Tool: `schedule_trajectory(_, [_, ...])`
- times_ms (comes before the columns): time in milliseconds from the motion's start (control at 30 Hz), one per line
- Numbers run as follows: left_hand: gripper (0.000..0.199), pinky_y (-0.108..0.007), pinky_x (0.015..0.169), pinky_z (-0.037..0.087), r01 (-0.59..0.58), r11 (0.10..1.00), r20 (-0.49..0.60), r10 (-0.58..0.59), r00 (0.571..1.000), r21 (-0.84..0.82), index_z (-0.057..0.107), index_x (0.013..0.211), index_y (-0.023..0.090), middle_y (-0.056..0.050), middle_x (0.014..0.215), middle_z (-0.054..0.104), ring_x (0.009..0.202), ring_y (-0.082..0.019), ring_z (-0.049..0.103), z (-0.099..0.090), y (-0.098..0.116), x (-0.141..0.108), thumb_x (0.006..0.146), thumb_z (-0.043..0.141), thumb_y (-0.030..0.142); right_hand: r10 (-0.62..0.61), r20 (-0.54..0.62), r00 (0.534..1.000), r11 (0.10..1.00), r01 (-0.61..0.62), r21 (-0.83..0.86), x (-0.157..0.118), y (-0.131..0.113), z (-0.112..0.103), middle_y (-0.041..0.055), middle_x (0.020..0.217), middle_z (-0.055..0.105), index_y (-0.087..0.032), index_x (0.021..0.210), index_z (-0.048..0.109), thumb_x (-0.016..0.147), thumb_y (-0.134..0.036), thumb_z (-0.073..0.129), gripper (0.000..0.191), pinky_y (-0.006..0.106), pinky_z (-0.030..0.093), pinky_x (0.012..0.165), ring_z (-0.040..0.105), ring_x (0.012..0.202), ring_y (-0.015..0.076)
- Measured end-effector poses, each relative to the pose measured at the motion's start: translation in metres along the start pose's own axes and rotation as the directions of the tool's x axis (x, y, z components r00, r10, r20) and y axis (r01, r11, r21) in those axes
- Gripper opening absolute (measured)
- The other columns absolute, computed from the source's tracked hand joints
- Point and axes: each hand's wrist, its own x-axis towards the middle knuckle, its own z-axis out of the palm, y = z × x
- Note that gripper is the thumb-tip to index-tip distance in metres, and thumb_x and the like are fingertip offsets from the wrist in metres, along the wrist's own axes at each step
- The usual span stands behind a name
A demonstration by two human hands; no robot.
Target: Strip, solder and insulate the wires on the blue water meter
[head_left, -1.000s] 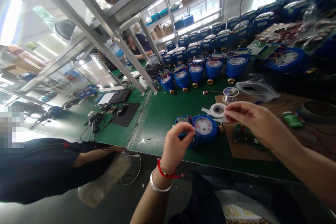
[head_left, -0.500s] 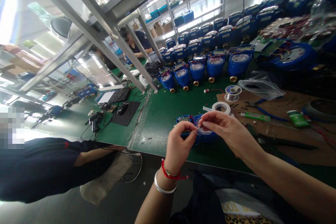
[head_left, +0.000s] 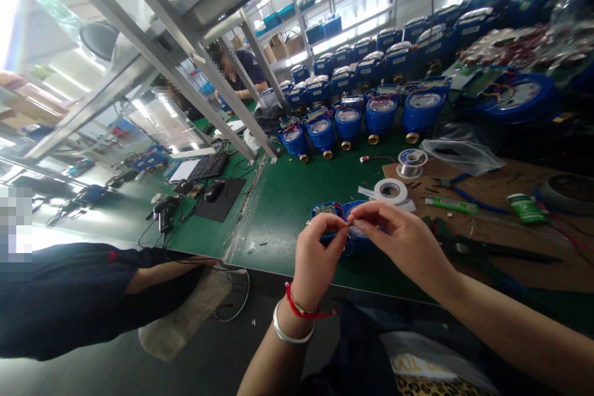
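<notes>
Near the front edge of the green table lies a blue meter [head_left: 359, 246] with a round dial, partly hidden by my hands. A small circuit board [head_left: 325, 210] with red wires sits at its left side. Above it, my left hand [head_left: 321, 247] is pinched, thumb against forefinger. My right hand [head_left: 394, 232] is pinched too, its fingertips touching or almost touching those of the left. Whatever is between the fingertips is too small to make out. Just behind the meter is a roll of white tape [head_left: 390, 192].
Rows of blue meters [head_left: 348, 124] stand at the back. On the right are a solder spool [head_left: 411, 163], pliers [head_left: 482, 198], a green tube [head_left: 451, 205] and a green bottle [head_left: 526, 208]. A seated person [head_left: 69, 297] is at the left, another beyond the metal frame.
My right hand has moved slightly left, bringing its fingertips to those of my left hand. My left hand has hardly moved.
</notes>
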Motion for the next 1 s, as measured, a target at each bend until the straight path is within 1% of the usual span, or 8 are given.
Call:
schedule_trajectory(200, [0.022,-0.026,0.082,0.051,-0.025,0.998,-0.004,0.025,1.0,-0.05,0.057,0.105,0.022,-0.002,0.094,0.066,0.089,-0.014,0.064,0.001,-0.008,-0.002,0.085,0.062,0.015,-0.053,0.002,0.999,0.994,0.053,-0.092,-0.002,-0.003,0.003,0.0004,0.093,0.07,-0.024,0.095,0.067,0.088,-0.03,0.061,0.011,0.028,0.053,0.074,0.064,0.079,0.0144])
schedule_trajectory(300, [0.02,-0.028,0.085,0.05,-0.048,0.999,0.003,0.048,0.999,-0.014,0.059,0.103,0.022,-0.002,0.098,0.066,0.092,-0.015,0.064,0.001,-0.01,-0.003,0.084,0.064,0.017,-0.1,0.026,0.995,0.982,0.103,-0.161,-0.004,-0.004,0.004,0.0001,0.097,0.07,-0.025,0.101,0.066,0.088,-0.025,0.061,0.014,0.029,0.053,0.077,0.063,0.08,0.0144])
schedule_trajectory(400, [0.018,-0.027,0.082,0.051,-0.041,0.999,-0.011,0.04,0.999,-0.025,0.059,0.102,0.021,-0.003,0.097,0.066,0.09,-0.015,0.064,0.001,-0.01,-0.003,0.085,0.063,0.018,-0.123,0.055,0.991,0.979,0.13,-0.155,-0.006,-0.004,0.004,0.0011,0.105,0.07,-0.026,0.11,0.063,0.088,-0.024,0.061,0.023,0.033,0.052,0.089,0.065,0.091,0.0166])
schedule_trajectory(500, [0.02,-0.025,0.081,0.05,-0.039,0.998,-0.021,0.038,0.999,-0.045,0.059,0.104,0.021,-0.003,0.095,0.066,0.088,-0.014,0.063,0.001,-0.01,-0.002,0.086,0.062,0.016,-0.1,0.059,0.993,0.984,0.108,-0.142,-0.007,-0.003,0.003,0.0019,0.108,0.069,-0.026,0.114,0.061,0.088,-0.029,0.061,0.026,0.032,0.052,0.085,0.065,0.091,0.0163])
schedule_trajectory(667, [0.027,-0.026,0.081,0.05,-0.043,0.999,-0.003,0.043,0.999,-0.027,0.058,0.111,0.023,-0.001,0.091,0.065,0.086,-0.014,0.063,0.001,-0.011,-0.002,0.086,0.062,0.014,-0.097,0.066,0.993,0.981,0.107,-0.164,-0.002,-0.001,-0.001,0.002,0.101,0.067,-0.024,0.107,0.062,0.089,-0.03,0.06,0.02,0.029,0.052,0.076,0.061,0.081,0.0143])
schedule_trajectory(833, [0.032,-0.028,0.082,0.05,-0.08,0.996,0.009,0.08,0.997,0.044,0.057,0.114,0.023,-0.001,0.091,0.067,0.085,-0.015,0.064,0.001,-0.011,-0.002,0.085,0.06,0.01,-0.201,0.102,0.974,0.958,0.218,-0.186,0.003,0.001,-0.002,0.0049,0.101,0.064,-0.022,0.087,0.063,0.088,-0.029,0.06,0.008,0.033,0.05,0.084,0.06,0.093,0.0181])
schedule_trajectory(933, [0.035,-0.029,0.084,0.049,-0.143,0.983,0.005,0.143,0.99,0.118,0.056,0.116,0.023,-0.001,0.092,0.066,0.086,-0.015,0.063,0.002,-0.01,-0.002,0.084,0.062,0.01,-0.214,0.078,0.974,0.956,0.225,-0.189,0.003,0.0,-0.002,0.0047,0.099,0.063,-0.022,0.086,0.062,0.089,-0.026,0.06,0.006,0.034,0.049,0.086,0.06,0.093,0.0178])
schedule_trajectory(1000, [0.026,-0.03,0.085,0.049,-0.187,0.966,-0.012,0.192,0.981,0.179,0.059,0.109,0.022,-0.003,0.098,0.064,0.089,-0.015,0.061,0.004,-0.01,-0.002,0.085,0.061,0.01,-0.223,0.067,0.973,0.954,0.232,-0.19,0.002,-0.002,-0.001,0.0041,0.097,0.063,-0.022,0.085,0.061,0.089,-0.026,0.06,0.006,0.034,0.049,0.086,0.06,0.092,0.0171])
